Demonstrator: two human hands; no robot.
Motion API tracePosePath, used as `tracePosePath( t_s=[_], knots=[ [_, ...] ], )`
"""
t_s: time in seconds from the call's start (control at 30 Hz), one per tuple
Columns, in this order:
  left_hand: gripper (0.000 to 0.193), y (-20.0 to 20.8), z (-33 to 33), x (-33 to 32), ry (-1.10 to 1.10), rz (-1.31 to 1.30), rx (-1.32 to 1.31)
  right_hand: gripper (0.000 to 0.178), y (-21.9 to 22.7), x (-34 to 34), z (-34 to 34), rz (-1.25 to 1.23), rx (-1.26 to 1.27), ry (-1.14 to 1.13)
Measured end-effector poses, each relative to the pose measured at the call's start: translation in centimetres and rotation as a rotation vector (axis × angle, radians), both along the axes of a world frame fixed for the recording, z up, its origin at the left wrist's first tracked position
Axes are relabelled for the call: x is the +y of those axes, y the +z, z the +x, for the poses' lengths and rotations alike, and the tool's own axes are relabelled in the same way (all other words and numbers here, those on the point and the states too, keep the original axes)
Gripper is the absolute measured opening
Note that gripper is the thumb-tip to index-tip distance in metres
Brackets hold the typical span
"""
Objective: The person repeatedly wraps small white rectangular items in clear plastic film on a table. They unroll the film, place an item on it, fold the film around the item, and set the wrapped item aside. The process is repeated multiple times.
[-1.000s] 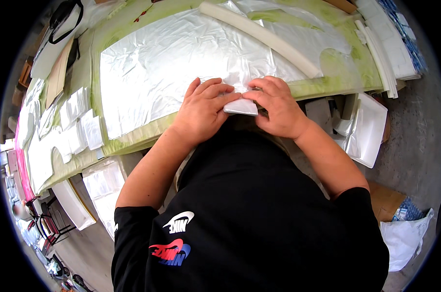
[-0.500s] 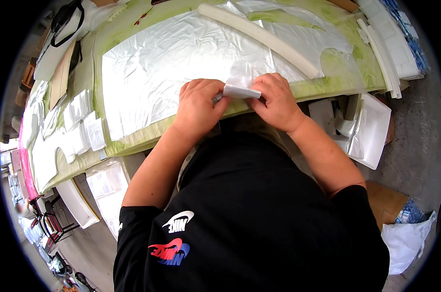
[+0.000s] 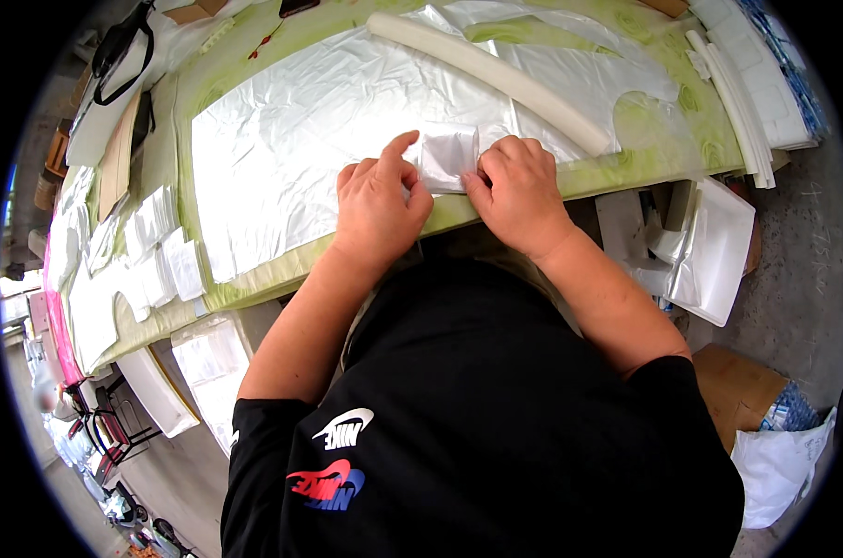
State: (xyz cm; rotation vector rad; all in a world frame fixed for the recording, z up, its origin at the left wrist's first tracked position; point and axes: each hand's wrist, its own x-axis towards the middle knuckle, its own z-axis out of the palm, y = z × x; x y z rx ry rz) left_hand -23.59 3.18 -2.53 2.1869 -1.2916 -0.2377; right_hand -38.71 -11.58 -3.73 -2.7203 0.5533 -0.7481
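A small folded packet of clear plastic film lies near the front edge of the table, between my hands. My right hand pinches its right edge between thumb and fingers. Just left of the packet is my left hand, its index finger lifted and pointing away from me. The other fingers curl in, and a bit of something pale shows beside the thumb, too small to name. Under the packet and beyond it spreads a large wrinkled sheet of clear film.
A long cream tube lies slantwise on the sheet. Stacks of flat white pieces lie at the left on the green tablecloth. A white bin stands below the table's right side, with a cardboard box nearer me.
The film piece has gone from being held up, folded, between both hands to lying flat on the sheet. My left hand has let go of its edge and raised its index finger.
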Motion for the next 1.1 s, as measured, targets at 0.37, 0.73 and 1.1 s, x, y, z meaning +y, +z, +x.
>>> tracePosePath(
  t_s=[0.37, 0.73, 1.1],
  knots=[
    [0.069, -0.5, -2.0, -1.5, -0.296, 0.169, -0.342, 0.036, 0.2, -0.9, 0.3, 0.127, -0.006, -0.018],
    [0.056, 0.4, -3.7, 4.5, -0.273, -0.273, 0.034, 0.052, 0.3, -1.9, 0.9, 0.050, 0.190, 0.011],
    [0.036, -1.2, -6.1, 6.8, 0.352, -0.368, 1.647, 0.046, 1.9, 4.9, -2.3, 0.315, 0.079, 0.328]
  ],
)
